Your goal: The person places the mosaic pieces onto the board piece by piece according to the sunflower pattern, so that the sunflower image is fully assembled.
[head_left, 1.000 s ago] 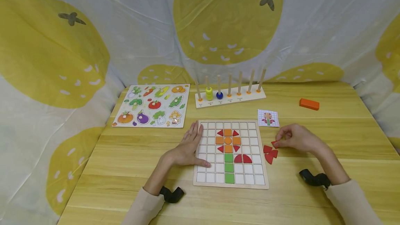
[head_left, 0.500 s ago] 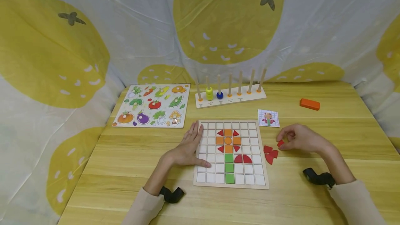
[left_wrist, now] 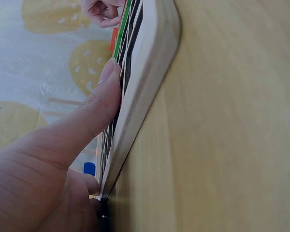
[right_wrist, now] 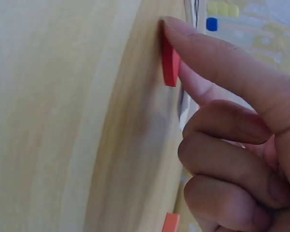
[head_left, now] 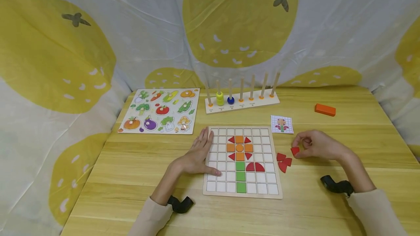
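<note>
My right hand (head_left: 319, 145) pinches a red quarter-circle tile (head_left: 295, 151) between thumb and index finger. In the right wrist view the tile (right_wrist: 170, 63) is seen edge-on, and the other fingers are curled in. My left hand (head_left: 196, 156) rests along the left side of the wooden grid board (head_left: 226, 191). Its thumb (left_wrist: 94, 113) lies over the board's edge onto the squares. Set in the board are orange squares around an orange circle (head_left: 240, 148), red triangles, a column of green squares (head_left: 241, 176) and two red quarter-circles (head_left: 255, 166).
Right of the board lie several loose red tiles (head_left: 284, 163). A pattern card (head_left: 281, 124) is behind them, and an orange block (head_left: 325, 109) sits farther right. A peg stand (head_left: 242, 102) with yellow and blue beads and a vegetable puzzle (head_left: 157, 111) stand at the back.
My right hand has drawn a red tile away from the loose ones, slightly to the right, and turned it so more of its face shows. The left hand stays put.
</note>
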Tool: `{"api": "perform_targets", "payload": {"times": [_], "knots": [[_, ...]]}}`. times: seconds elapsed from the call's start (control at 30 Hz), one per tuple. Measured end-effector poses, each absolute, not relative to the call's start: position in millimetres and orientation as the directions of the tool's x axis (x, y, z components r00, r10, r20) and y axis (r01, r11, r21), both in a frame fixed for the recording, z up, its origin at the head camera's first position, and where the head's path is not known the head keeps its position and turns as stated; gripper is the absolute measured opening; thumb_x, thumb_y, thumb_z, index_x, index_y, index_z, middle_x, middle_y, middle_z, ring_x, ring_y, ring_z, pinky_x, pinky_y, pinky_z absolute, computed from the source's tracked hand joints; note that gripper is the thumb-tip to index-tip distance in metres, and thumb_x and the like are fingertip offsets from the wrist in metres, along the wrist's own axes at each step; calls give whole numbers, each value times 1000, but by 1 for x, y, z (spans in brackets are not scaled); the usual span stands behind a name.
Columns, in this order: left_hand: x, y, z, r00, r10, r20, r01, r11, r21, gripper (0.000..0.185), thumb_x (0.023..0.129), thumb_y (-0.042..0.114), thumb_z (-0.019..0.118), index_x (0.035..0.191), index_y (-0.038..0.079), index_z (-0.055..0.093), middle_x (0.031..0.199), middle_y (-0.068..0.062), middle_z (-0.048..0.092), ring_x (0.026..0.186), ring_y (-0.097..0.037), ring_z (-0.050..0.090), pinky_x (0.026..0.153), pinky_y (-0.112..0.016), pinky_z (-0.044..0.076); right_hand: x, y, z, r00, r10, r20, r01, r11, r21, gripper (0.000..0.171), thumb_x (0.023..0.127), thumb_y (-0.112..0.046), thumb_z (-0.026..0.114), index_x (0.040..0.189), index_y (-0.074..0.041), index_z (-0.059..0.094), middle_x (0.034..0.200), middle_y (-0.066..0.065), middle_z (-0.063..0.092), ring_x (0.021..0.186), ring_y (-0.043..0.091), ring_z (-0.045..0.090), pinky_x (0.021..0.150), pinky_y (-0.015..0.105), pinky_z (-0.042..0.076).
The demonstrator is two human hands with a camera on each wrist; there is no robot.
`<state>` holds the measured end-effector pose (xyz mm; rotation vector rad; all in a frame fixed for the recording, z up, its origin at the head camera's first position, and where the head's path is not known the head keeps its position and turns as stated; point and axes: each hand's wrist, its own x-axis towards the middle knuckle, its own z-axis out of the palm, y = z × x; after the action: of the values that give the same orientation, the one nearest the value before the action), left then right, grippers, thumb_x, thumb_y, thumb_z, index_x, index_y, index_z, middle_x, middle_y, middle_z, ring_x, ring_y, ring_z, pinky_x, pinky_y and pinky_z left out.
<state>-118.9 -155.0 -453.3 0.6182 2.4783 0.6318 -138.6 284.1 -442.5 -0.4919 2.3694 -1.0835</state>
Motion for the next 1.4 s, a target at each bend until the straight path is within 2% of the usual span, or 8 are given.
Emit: {"api": "perform_targets", "payload": {"times": [0.27,0.47,0.6,0.77,1.0,1.2,1.4], "knots": [[-118,-156,-454,-769,533,-352,304,790,532,138,80,58,84,164,4,-11,170,-14,-30,159,-32,-25,133,-52,-5,-140,284,-450,-814,-525,-247,-129,578,-806,28,82,-14,87,105,-3,75,66,-5,39,59,2,36,52,22,32],[-118,-156,-453,-768,532,-356,301,792,532,138,80,58,84,164,4,-12,169,-14,-30,159,-32,-26,133,-51,-5,-140,272,-449,-843,-484,-236,-136,614,-777,28,83,-23,87,104,-8,77,64,-6,37,58,2,33,53,23,32],[-117,-156,-453,-770,530,-355,299,791,534,139,80,58,84,164,4,-12,169,-14,-30,159,-32,-26,133,-52,-4,-134,254,-441,-855,-470,-220,-111,580,-807,29,83,-24,88,105,-8,78,62,-6,33,57,3,30,53,23,31],[-117,-158,-454,-771,530,-353,304,794,527,139,79,59,84,164,4,-11,169,-15,-30,159,-33,-26,132,-52,-4,-118,211,-434,-833,-524,-176,-157,530,-833,26,82,-20,88,102,-8,78,61,-7,31,56,2,29,53,21,28],[-117,-157,-453,-770,534,-350,301,788,538,138,80,58,84,164,4,-11,169,-15,-30,159,-32,-26,132,-52,-4,-88,156,-439,-789,-587,-182,-227,554,-801,19,80,-17,89,96,-13,79,60,-11,39,56,0,35,56,17,31],[-117,-156,-453,-768,535,-352,300,787,539,138,80,57,84,164,4,-11,169,-15,-31,159,-32,-26,132,-53,-4,-77,143,-444,-794,-585,-164,-263,574,-775,19,77,-11,90,91,-15,77,56,-13,35,52,0,31,55,17,32],[-118,-155,-451,-766,538,-352,307,787,535,138,80,58,84,164,3,-12,169,-15,-31,159,-32,-26,132,-52,-5,-79,147,-445,-806,-566,-173,-237,576,-782,17,79,-11,88,92,-17,78,59,-11,40,53,1,32,53,17,28]]}}
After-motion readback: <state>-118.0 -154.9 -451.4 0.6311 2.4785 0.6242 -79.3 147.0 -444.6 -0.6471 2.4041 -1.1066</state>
